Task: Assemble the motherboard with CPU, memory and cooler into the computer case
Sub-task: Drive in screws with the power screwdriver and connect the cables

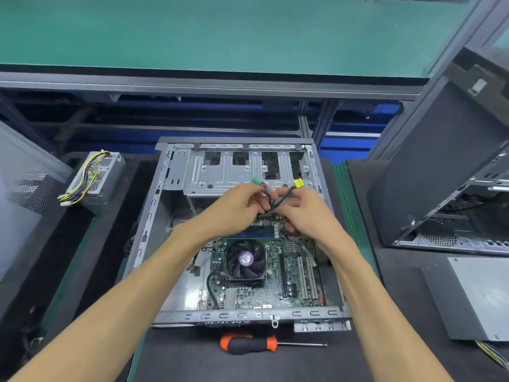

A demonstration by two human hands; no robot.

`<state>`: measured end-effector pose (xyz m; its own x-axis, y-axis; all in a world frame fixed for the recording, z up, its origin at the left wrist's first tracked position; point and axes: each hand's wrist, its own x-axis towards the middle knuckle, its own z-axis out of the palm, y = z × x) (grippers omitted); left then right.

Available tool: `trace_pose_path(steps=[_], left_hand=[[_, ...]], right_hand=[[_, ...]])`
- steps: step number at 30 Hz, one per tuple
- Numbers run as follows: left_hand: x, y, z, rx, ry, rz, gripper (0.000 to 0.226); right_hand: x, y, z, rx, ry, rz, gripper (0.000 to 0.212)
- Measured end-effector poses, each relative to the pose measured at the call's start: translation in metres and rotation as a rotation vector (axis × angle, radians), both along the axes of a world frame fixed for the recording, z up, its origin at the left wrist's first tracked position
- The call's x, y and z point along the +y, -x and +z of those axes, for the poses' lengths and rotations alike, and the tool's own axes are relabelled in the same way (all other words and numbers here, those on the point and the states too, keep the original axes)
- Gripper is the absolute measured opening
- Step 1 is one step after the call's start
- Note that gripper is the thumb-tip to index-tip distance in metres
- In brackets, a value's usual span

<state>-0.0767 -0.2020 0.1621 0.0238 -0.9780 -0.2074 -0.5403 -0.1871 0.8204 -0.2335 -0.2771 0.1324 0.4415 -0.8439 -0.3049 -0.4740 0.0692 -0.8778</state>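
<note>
An open grey computer case (pixel 165 172) lies flat on the bench. Inside it sits the green motherboard (pixel 271 289) with a black cooler fan (pixel 246 261) and memory sticks (pixel 248 233) behind the fan. Above the board's far edge, my left hand (pixel 238 206) pinches a thin cable ending in a green connector (pixel 256 181). My right hand (pixel 301 209) pinches the neighbouring black cable with a yellow connector (pixel 298 183). Both cables run down between my hands toward the board; where they end is hidden.
An orange-and-black screwdriver (pixel 249 343) lies in front of the case. A power supply (pixel 96 177) with yellow wires stands at the left. Another case (pixel 446 172) leans at the right, with a grey power supply (pixel 480 296) below it. A metal rack frame (pixel 209 86) runs behind.
</note>
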Motion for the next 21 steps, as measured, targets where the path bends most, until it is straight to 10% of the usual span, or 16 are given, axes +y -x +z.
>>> trace_pose_path(steps=[4, 11, 21], left_hand=[[0.001, -0.002, -0.008, -0.082, 0.089, -0.052, 0.028], [0.003, 0.000, -0.020, -0.028, 0.065, 0.084, 0.028], [0.010, -0.006, -0.018, -0.147, 0.076, 0.001, 0.032]], right_hand=[[0.000, 0.009, 0.011, 0.102, 0.026, -0.046, 0.033], [0.010, 0.009, 0.017, -0.351, -0.293, -0.234, 0.015], [-0.001, 0.019, 0.027, -0.140, -0.121, -0.143, 0.014]])
